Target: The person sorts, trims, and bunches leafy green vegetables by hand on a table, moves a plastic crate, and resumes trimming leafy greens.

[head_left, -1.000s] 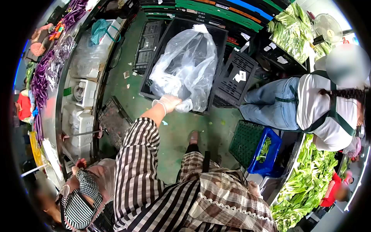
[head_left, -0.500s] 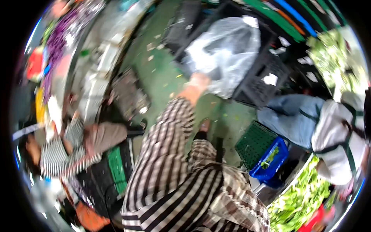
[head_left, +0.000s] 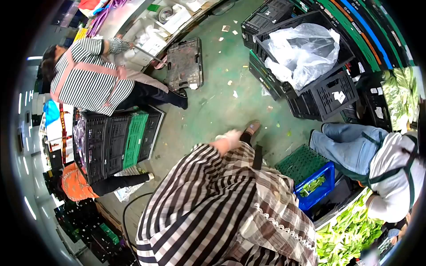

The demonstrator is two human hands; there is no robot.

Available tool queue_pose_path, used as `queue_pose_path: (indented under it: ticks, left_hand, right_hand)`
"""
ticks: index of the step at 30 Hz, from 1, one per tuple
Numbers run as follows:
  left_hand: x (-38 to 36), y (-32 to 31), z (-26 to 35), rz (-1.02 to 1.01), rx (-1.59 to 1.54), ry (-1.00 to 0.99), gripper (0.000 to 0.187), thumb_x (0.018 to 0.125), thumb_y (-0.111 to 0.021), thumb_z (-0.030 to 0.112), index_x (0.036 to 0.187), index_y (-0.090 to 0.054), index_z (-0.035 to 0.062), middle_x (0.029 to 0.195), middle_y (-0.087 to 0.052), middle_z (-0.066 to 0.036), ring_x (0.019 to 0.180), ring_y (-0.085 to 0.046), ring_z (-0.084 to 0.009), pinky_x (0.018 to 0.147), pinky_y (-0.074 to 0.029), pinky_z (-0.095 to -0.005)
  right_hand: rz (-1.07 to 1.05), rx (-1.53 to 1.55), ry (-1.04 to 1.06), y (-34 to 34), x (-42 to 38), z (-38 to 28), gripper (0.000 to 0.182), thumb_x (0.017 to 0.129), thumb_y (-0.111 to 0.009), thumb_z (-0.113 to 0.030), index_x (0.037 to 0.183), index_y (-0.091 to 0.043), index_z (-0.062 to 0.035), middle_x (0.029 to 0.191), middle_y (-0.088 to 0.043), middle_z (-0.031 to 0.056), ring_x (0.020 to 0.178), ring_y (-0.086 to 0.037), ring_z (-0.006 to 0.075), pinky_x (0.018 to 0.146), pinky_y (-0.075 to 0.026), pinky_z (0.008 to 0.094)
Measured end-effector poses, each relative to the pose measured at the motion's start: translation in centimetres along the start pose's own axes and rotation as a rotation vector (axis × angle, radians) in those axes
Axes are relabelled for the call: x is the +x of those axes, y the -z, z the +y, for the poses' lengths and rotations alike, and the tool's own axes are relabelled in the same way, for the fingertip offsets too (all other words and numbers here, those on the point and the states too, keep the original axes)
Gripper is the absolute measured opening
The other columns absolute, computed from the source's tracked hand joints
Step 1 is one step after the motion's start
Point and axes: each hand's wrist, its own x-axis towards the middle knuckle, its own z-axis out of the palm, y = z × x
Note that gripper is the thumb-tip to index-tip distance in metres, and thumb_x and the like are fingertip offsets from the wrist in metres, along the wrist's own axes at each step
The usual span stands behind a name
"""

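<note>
We have a black crate (head_left: 347,52) ahead, with a clear bag (head_left: 306,48) bunched in it. Our left hand (head_left: 230,139) hangs well apart from both; its fingers are blurred, so we cannot tell whether they are wide or narrow.

The green floor (head_left: 213,102) carries scattered paper scraps (head_left: 226,28), a flat dark crate (head_left: 184,63) and a stack of crates (head_left: 262,73). The stack's top crate (head_left: 345,49) holds a clear plastic bag (head_left: 306,51). White boxes (head_left: 177,18) line a shelf (head_left: 195,21) at the upper left; leafy greens (head_left: 350,230) lie heaped on a bench (head_left: 339,212), lower right.
</note>
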Motion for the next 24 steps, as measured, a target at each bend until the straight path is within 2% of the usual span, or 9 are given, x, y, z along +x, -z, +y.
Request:
queue_pose_path:
  ticks: [2, 3, 4, 5, 8, 14, 17, 21, 24]
  left_hand:
    - [-4.3, -2.9, -4.2, -0.178, -0.124, 0.133, 0.044, 0.08, -0.067, 0.039, 0.107, -0.069, 0.0046, 0.102, -0.068, -0.025, 0.1, -0.065, -0.0398, 0.091, -0.051, -0.0435]
    - [-6.4, -3.4, -4.9, -0.241, -0.114, 0.229, 0.051, 0.08, -0.066, 0.043, 0.114, -0.067, 0.0044, 0.11, -0.067, -0.024, 0.103, -0.064, -0.0388, 0.092, -0.051, -0.0409]
    - [-8.9, -3.4, -5.0, -0.193, -0.152, 0.296, 0.055, 0.079, -0.068, 0.042, 0.118, -0.065, 0.003, 0.111, -0.068, -0.023, 0.104, -0.065, -0.0364, 0.092, -0.05, -0.0404]
    - [-10.4, -4.2, -5.9, -0.173, -0.201, 0.328, 0.057, 0.079, -0.069, 0.042, 0.119, -0.064, 0.0021, 0.112, -0.068, -0.023, 0.105, -0.064, -0.0355, 0.092, -0.05, -0.04]
    - [-12.7, -7.1, -8.9, -0.045, -0.339, 0.431, 0.06, 0.077, -0.073, 0.039, 0.12, -0.063, -0.0013, 0.111, -0.068, -0.022, 0.106, -0.065, -0.0323, 0.094, -0.049, -0.0374]
    - [-12.2, -6.7, -8.8, 0.086, -0.526, 0.2, 0.052, 0.082, -0.07, 0.034, 0.12, -0.063, 0.0003, 0.11, -0.069, -0.018, 0.102, -0.066, -0.0266, 0.092, -0.05, -0.0336]
    - [-13.8, -2.1, -7.6, -0.025, -0.663, 0.226, 0.05, 0.086, -0.07, 0.026, 0.126, -0.058, -0.0012, 0.116, -0.067, -0.015, 0.106, -0.063, -0.019, 0.092, -0.049, -0.0316]
    - [-17.7, 0.4, -12.6, 0.353, -0.692, 0.277, 0.055, 0.084, -0.071, 0.029, 0.128, -0.056, -0.0004, 0.117, -0.066, -0.018, 0.105, -0.064, -0.028, 0.096, -0.049, -0.0345]
    - [-21.9, 2.9, -20.9, 0.754, -0.372, 0.385, 0.057, 0.082, -0.07, 0.026, 0.13, -0.055, -0.0004, 0.127, -0.059, -0.021, 0.118, -0.056, -0.0336, 0.105, -0.043, -0.04]
  right_hand:
    - [-0.023, 0.042, 0.036, 0.8, -1.0, 0.9, 0.008, 0.093, -0.065, -0.012, 0.091, -0.068, -0.0049, 0.078, -0.064, 0.0001, 0.065, -0.055, 0.0072, 0.058, -0.044, 0.0259]
    - [-0.028, 0.068, 0.008, 2.1, -1.3, 2.0, 0.008, 0.093, -0.065, -0.012, 0.09, -0.068, -0.0051, 0.078, -0.064, 0.0, 0.065, -0.055, 0.0071, 0.058, -0.044, 0.0259]
    - [-0.063, 0.154, -0.025, 6.7, 2.1, 10.1, 0.012, 0.092, -0.066, -0.013, 0.08, -0.065, -0.0083, 0.075, -0.062, -0.0013, 0.062, -0.052, 0.0068, 0.055, -0.041, 0.0253]
    - [-0.021, 0.109, -0.16, 7.0, 0.6, 8.3, 0.017, 0.091, -0.067, -0.013, 0.075, -0.062, -0.0101, 0.071, -0.058, -0.0027, 0.06, -0.049, 0.0064, 0.052, -0.038, 0.0249]
    - [-0.02, -0.053, 0.053, 12.3, 2.0, 16.1, 0.02, 0.091, -0.064, -0.012, 0.072, -0.062, -0.0089, 0.067, -0.058, 0.0001, 0.058, -0.05, 0.0081, 0.051, -0.039, 0.0264]
    - [0.002, -0.267, -0.08, 11.0, 1.9, 16.2, 0.02, 0.092, -0.063, -0.011, 0.072, -0.062, -0.0084, 0.067, -0.059, 0.001, 0.057, -0.051, 0.0088, 0.051, -0.04, 0.0263]
    - [-0.056, -0.357, -0.046, 7.8, 3.4, 14.2, 0.02, 0.092, -0.062, -0.011, 0.072, -0.062, -0.0082, 0.067, -0.059, 0.0015, 0.057, -0.051, 0.0092, 0.051, -0.04, 0.0262]
    - [-0.158, -0.476, 0.069, 2.0, 7.1, 10.5, 0.021, 0.092, -0.061, -0.01, 0.072, -0.062, -0.0078, 0.067, -0.059, 0.0021, 0.057, -0.052, 0.0096, 0.051, -0.04, 0.0262]
    - [-0.27, -0.318, 0.117, -3.1, 11.0, 7.4, 0.02, 0.092, -0.059, -0.01, 0.073, -0.062, -0.0076, 0.067, -0.059, 0.0028, 0.056, -0.052, 0.0106, 0.049, -0.039, 0.026]
